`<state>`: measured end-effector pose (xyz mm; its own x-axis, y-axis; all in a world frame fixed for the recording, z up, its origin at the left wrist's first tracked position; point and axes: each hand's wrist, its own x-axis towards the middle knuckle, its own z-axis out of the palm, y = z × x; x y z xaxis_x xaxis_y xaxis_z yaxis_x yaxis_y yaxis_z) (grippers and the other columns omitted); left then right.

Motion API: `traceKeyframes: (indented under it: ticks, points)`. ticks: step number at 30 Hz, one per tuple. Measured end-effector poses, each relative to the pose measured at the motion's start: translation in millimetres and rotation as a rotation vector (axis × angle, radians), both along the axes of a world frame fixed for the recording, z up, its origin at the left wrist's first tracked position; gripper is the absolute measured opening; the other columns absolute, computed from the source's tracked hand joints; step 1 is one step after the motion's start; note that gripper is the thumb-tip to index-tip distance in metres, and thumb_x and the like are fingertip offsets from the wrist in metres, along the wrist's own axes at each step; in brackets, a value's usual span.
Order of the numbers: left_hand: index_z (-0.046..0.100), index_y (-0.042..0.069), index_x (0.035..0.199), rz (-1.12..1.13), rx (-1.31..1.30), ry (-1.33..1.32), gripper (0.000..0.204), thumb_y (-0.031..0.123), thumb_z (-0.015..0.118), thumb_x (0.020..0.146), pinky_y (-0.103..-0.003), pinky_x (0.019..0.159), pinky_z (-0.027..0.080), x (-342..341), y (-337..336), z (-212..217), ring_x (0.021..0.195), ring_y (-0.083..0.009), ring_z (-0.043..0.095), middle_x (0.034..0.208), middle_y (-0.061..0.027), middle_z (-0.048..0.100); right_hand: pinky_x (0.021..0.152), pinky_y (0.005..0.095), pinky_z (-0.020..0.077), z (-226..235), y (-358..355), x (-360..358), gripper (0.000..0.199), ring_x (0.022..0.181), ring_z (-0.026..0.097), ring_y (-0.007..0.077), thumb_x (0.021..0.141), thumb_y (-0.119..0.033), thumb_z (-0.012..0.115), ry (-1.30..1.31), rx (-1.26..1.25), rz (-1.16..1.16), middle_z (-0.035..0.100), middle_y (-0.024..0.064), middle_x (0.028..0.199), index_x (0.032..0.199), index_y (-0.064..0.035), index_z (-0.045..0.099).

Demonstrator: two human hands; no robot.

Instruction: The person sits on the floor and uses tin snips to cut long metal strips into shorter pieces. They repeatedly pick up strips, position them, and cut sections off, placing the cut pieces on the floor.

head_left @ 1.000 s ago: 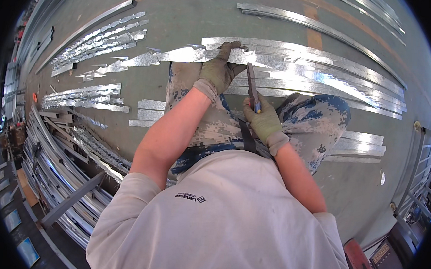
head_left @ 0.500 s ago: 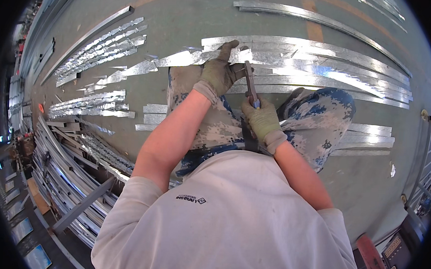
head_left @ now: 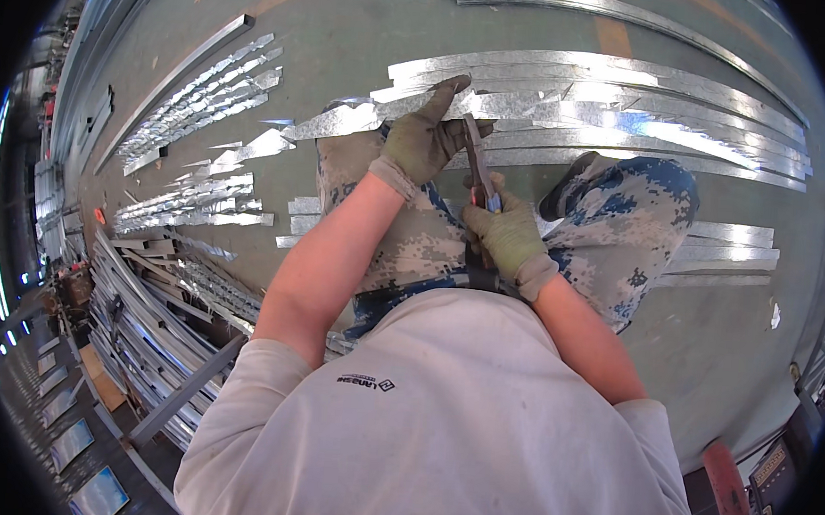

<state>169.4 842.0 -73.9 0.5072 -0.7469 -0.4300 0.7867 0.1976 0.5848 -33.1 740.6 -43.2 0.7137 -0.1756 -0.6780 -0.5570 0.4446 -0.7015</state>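
Observation:
My left hand (head_left: 419,145), in a grey-green work glove, pinches a shiny metal strip (head_left: 535,109) whose left part is cut and bent into a jagged band (head_left: 341,119). Its thumb and fingers lie on either side of the strip. My right hand (head_left: 507,233), gloved as well, is closed round the handles of metal snips (head_left: 475,157) with red and blue on the grip. The snips point away from me, and their tip meets the strip's near edge beside my left fingertips. Whether the jaws are parted is too small to tell.
Several flat metal strips (head_left: 715,97) lie beyond and beside my knees. Jagged strips (head_left: 205,94) lie in bundles on the left, near a long metal bar (head_left: 173,82). A rack of metal profiles (head_left: 153,336) stands at lower left. A red curved part (head_left: 727,494) is at lower right.
The view has shifted slightly. The strip in my left hand has tilted a little, and the snips have moved slightly against its edge. Both hands keep their hold.

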Motion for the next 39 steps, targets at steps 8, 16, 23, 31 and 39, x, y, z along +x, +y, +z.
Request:
traceKeyframes:
  ticks: [8,16,23,31,39]
  points:
    - [0.052,0.008,0.159,0.004,-0.105,-0.043,0.044,0.034,0.049,0.123,-0.057,0.111,0.064,3,-1,-12,0.115,-0.0391,0.081,0.133,-0.0165,0.076,0.051,0.0322,0.0501,9,-4,-2,0.03,0.057,0.065,0.0164,0.103,-0.015,0.078,-0.021,0.307,-0.081,0.073,0.0055,0.08,0.132,-0.0079,0.072]
    - [0.052,0.009,0.157,0.038,-0.106,0.009,0.043,0.032,0.053,0.121,-0.059,0.114,0.062,1,-5,-9,0.111,-0.0355,0.082,0.132,-0.0206,0.076,0.069,0.0361,0.0613,4,-10,-8,0.047,0.084,0.076,0.0194,0.109,-0.014,0.072,-0.27,1.03,-0.138,0.078,0.0082,0.105,0.156,-0.0106,0.064]
    - [0.053,0.008,0.156,0.032,-0.152,0.047,0.041,0.029,0.055,0.121,-0.055,0.111,0.064,6,-7,-9,0.112,-0.0368,0.081,0.128,-0.0205,0.078,0.086,0.0441,0.069,7,-18,-3,0.043,0.1,0.082,0.0286,0.11,-0.013,0.072,-0.18,0.852,-0.074,0.08,0.0117,0.121,0.152,-0.0111,0.064]
    - [0.057,0.005,0.157,0.062,-0.125,-0.002,0.04,0.024,0.052,0.122,-0.048,0.101,0.066,4,-10,-5,0.116,-0.0353,0.079,0.139,-0.0154,0.072,0.091,0.0454,0.0677,22,-28,-11,0.038,0.108,0.082,0.0316,0.109,-0.011,0.071,-0.112,0.601,-0.042,0.079,0.0142,0.131,0.146,-0.0068,0.064]
    - [0.054,0.004,0.16,0.043,-0.135,-0.044,0.043,0.026,0.049,0.123,-0.046,0.102,0.066,5,-11,-5,0.114,-0.0336,0.079,0.138,-0.0181,0.073,0.086,0.0439,0.068,27,-27,-7,0.037,0.106,0.081,0.0286,0.107,-0.01,0.073,-0.034,0.381,-0.042,0.08,0.0122,0.127,0.143,-0.0049,0.065]
